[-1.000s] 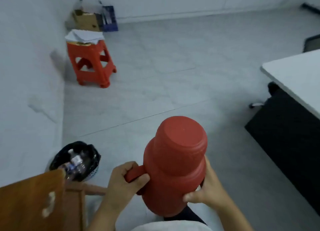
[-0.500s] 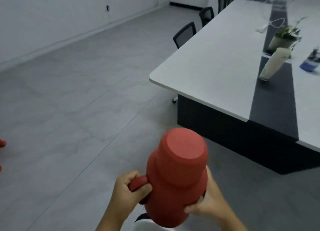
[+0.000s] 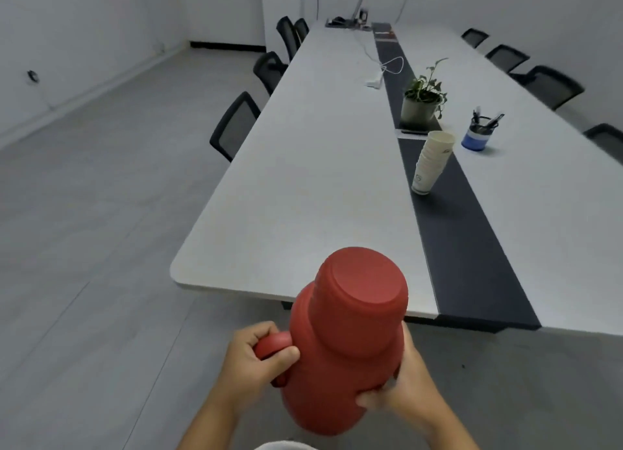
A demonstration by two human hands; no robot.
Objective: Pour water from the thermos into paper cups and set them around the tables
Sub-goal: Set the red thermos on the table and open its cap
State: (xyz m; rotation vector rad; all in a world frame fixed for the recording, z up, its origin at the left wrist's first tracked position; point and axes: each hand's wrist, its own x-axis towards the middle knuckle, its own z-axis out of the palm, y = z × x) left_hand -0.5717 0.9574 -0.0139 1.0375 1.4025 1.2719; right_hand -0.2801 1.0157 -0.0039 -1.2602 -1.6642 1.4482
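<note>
- Long and pale, the conference table [image 3: 303, 193] runs away from you with a dark strip [image 3: 451, 233] down its middle, in a bare grey-floored room with black chairs [image 3: 234, 125] tucked along both sides.
- You hold the red thermos [image 3: 340, 351] in front of your body, short of the table's near end, lid on, its long axis roughly upright and tipped slightly away from you.
- Your left hand [image 3: 256, 358] is curled tight around the handle on the thermos's left side; your right hand [image 3: 404, 385] is wrapped against the lower right of the body, fingers [image 3: 369, 397] pressed to it.
- The stack of paper cups [image 3: 429, 161] stands on the dark strip, ahead and to your right, well apart from the thermos and leaning a little; your right hand is the nearer one to it.
- Just beyond the stack sit a potted plant [image 3: 423, 98] and a blue pen holder [image 3: 478, 134], so a reach for the cups probably needs care on that side.
- No cup is separated or filled yet; by my reading you are at the carrying step, with the thermos to be set down near the cups first.
- White cabling [image 3: 387, 68] and a laptop [image 3: 357, 11] lie farther along, clear of the work.
</note>
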